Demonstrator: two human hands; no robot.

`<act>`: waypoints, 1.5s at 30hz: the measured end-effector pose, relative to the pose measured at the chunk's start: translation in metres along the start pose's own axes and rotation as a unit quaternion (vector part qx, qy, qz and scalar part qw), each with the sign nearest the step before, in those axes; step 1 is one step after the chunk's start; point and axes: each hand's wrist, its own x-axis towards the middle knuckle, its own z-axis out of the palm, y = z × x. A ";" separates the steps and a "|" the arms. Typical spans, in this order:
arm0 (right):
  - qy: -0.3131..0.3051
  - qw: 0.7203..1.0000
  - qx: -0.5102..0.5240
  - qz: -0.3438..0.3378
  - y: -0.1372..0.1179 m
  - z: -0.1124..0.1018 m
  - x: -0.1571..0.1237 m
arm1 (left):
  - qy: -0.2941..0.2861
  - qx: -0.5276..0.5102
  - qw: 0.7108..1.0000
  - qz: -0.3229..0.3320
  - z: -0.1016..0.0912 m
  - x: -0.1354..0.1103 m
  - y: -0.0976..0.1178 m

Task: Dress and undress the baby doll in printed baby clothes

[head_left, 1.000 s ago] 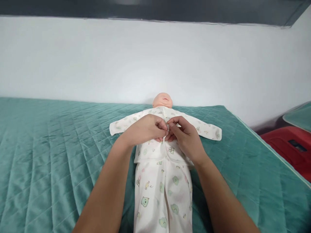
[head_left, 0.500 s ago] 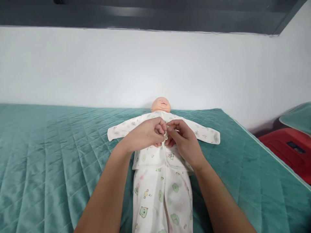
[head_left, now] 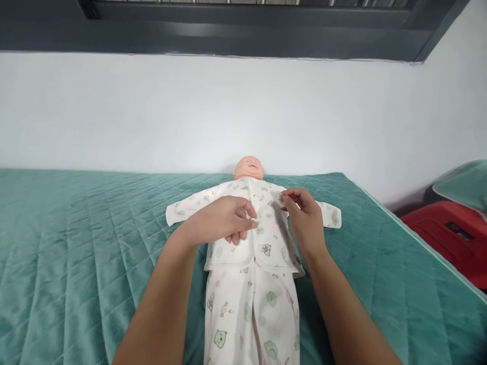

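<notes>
A baby doll (head_left: 249, 168) lies on its back on a teal quilted bed (head_left: 76, 233), head toward the wall. It wears a white printed shirt (head_left: 266, 223) and matching trousers (head_left: 251, 309), sleeves spread to both sides. My left hand (head_left: 220, 220) rests on the doll's chest, thumb and forefinger pinched on the shirt's front edge. My right hand (head_left: 304, 218) hovers over the doll's right-side shoulder, fingertips pinched together on the shirt fabric there.
A white wall (head_left: 243, 111) rises right behind the bed, with a dark window frame (head_left: 243, 30) above. Past the bed's right edge sits a red object (head_left: 449, 233) with a teal cushion (head_left: 464, 185) over it.
My hands, joined at the shirt's middle before, have parted: the right one moved out toward the shoulder, the left stayed on the chest. The view tilted up slightly.
</notes>
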 end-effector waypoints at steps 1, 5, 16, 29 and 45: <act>0.003 1.000 -0.017 0.010 0.004 -0.002 0.004 | 0.014 0.002 1.000 0.009 0.001 0.001 0.000; -0.019 0.997 -0.058 0.039 0.018 -0.005 0.012 | 0.209 -0.037 0.973 0.090 0.004 0.014 -0.005; -0.179 0.980 -0.023 -0.083 0.012 0.014 -0.006 | 0.310 0.108 0.924 0.197 0.017 0.060 -0.042; -0.243 0.955 -0.135 -0.104 0.006 0.021 0.009 | 0.317 0.093 0.932 0.147 0.017 0.058 -0.041; -0.211 0.972 -0.092 -0.055 0.009 0.028 0.017 | 0.323 0.058 0.936 0.127 0.019 0.060 -0.042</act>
